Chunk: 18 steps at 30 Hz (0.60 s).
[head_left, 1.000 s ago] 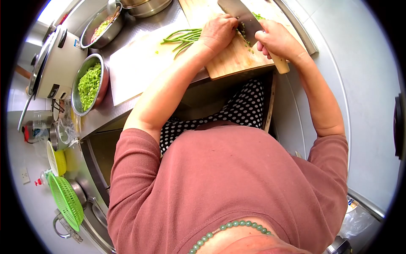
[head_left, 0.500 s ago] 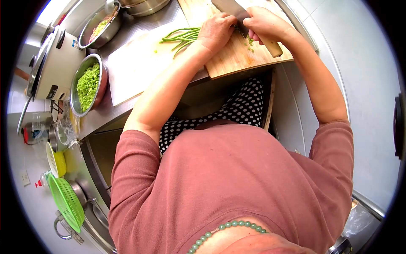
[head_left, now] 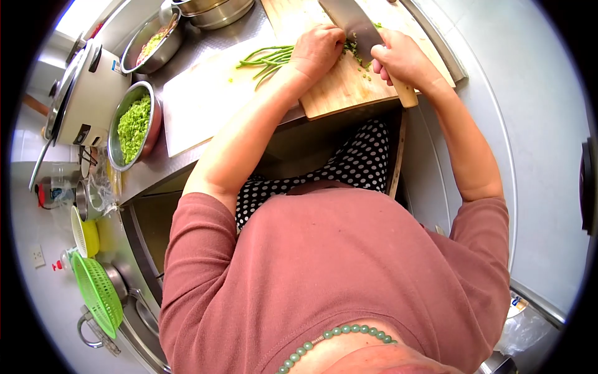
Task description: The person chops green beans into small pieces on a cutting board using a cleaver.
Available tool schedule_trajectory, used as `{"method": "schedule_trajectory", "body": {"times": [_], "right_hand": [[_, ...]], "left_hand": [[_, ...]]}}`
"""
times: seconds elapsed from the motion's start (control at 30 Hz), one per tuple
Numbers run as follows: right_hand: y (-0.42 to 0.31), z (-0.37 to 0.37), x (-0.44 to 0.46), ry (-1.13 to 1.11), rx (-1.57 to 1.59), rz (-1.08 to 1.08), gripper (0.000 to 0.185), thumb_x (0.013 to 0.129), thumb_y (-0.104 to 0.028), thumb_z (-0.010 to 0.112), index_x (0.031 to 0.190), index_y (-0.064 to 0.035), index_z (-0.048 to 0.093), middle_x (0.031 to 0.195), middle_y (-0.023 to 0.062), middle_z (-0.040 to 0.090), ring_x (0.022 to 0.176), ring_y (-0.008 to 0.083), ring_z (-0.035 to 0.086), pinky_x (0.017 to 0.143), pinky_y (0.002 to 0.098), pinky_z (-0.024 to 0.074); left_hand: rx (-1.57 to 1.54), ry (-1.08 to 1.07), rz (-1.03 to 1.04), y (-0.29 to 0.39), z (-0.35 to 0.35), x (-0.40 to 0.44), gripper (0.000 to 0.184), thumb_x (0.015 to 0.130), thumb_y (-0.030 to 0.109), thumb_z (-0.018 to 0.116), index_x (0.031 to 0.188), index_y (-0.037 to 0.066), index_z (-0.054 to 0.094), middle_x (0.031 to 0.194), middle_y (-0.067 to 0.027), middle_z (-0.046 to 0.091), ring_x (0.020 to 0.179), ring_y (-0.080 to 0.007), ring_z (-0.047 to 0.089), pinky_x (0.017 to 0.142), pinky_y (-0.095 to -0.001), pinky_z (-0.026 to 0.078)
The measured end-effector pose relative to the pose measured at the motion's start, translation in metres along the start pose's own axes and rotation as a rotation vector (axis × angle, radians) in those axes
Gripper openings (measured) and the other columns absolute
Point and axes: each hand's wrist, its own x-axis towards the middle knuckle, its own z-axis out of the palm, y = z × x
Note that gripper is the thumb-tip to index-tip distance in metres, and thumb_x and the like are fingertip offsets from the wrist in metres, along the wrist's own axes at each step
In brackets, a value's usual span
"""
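Note:
My left hand is closed over a bunch of long green beans, its fingers curled and their tips mostly hidden. The beans' uncut lengths trail out to the left over a white board. My right hand grips a cleaver at its wooden handle, the broad blade slanting up and left. A gap separates the blade from my left knuckles. Small chopped bean pieces lie on the wooden cutting board between my hands.
The white board overlaps the steel counter. Left of it stand a metal bowl of chopped greens, another bowl with mixed food and a white cooker. Stacked metal pans sit at the back. A green colander is lower left.
The cleaver and my right hand have shifted right and slightly toward my body, away from my left hand. More chopped pieces show between them. My left hand keeps its hold on the beans.

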Motion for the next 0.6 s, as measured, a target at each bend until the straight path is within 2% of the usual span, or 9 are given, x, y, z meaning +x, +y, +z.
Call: {"method": "schedule_trajectory", "body": {"times": [0.3,0.6], "right_hand": [[-0.003,-0.001,-0.012,0.01,-0.038,0.008,0.017,0.084,-0.01,0.045,0.086,0.0051,0.053,0.068,0.0119,0.062,0.052,0.0166,0.059,0.047,0.0326,0.0521],[-0.023,-0.001,-0.009,-0.035,-0.122,0.056,0.02,0.082,-0.007,0.043,0.086,0.01,0.053,0.068,0.0155,0.062,0.051,0.0213,0.06,0.046,0.0355,0.0523]], "left_hand": [[0.04,-0.01,0.025,0.001,-0.001,0.001,0.007,0.076,0.009,0.064,0.082,0.007,0.066,0.085,-0.0097,0.065,0.084,-0.0306,0.062,0.077,-0.0388,0.052],[0.054,-0.005,0.029,0.0,0.001,0.0,0.008,0.077,0.01,0.064,0.083,0.007,0.067,0.086,-0.0098,0.065,0.085,-0.0305,0.062,0.076,-0.0389,0.052]]}}
